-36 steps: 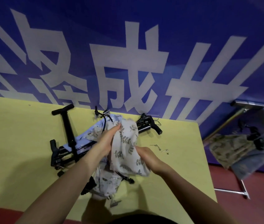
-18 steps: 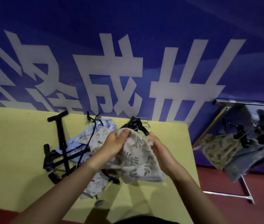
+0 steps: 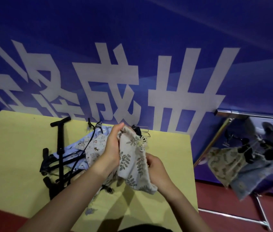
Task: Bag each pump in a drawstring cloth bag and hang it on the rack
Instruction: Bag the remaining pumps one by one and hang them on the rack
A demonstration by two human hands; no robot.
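head view: both hands are up over the yellow table (image 3: 15, 164) and clamped on one cloth bag (image 3: 133, 161), a pale one printed with green leaf sprigs. the left hand (image 3: 114, 148) has its fingers curled round the bag's upper left edge, thumb tip at the top. the right hand (image 3: 156, 166) pinches the bag's right edge lower down, near the frayed hem. the bag hangs between the two grips and sags below the right hand, its bottom corner just under that wrist. whether anything is inside it, i cannot tell.

left of the left hand, on the table, lies a black pump (image 3: 60, 148) with its t-handle pointing away toward the wall; more black pump parts and hoses are tangled beside its base. under and behind the left wrist lies a heap of other printed bags (image 3: 92, 148), light blue and cream, touching the pump hoses. just beyond the held bag's top, a black hanger clip with wire (image 3: 139, 131) sticks out.

well to the right of the right hand, off the table, stands a metal rack (image 3: 229, 113) with filled cloth bags (image 3: 224, 164) hanging from it on black clips, blurred. behind everything is a blue banner (image 3: 132, 47) with large white characters.
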